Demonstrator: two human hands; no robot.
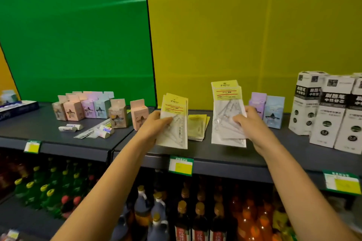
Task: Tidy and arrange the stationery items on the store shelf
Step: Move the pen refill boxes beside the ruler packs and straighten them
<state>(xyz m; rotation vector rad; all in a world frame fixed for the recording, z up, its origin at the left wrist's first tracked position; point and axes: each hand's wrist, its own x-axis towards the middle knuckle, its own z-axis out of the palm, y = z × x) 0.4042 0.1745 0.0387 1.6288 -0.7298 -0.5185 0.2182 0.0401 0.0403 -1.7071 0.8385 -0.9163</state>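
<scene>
Clasping left set-square packets (174, 121) in left grip (153, 124), right packets (227, 115) in right grip (252, 121), spare packets (196, 127) between

dark shelf (49, 129) | pastel boxes (88, 107) | ruler packets (196, 127) lying flat | white refill boxes (331, 113)

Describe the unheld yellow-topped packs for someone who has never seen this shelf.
Find the dark top shelf before the yellow backdrop. Between the left bundle, gripped by the left hand, and the right bundle, gripped by the right hand, sits a flat pile of yellow-topped packs. It alone lies on the shelf, untouched.
</scene>
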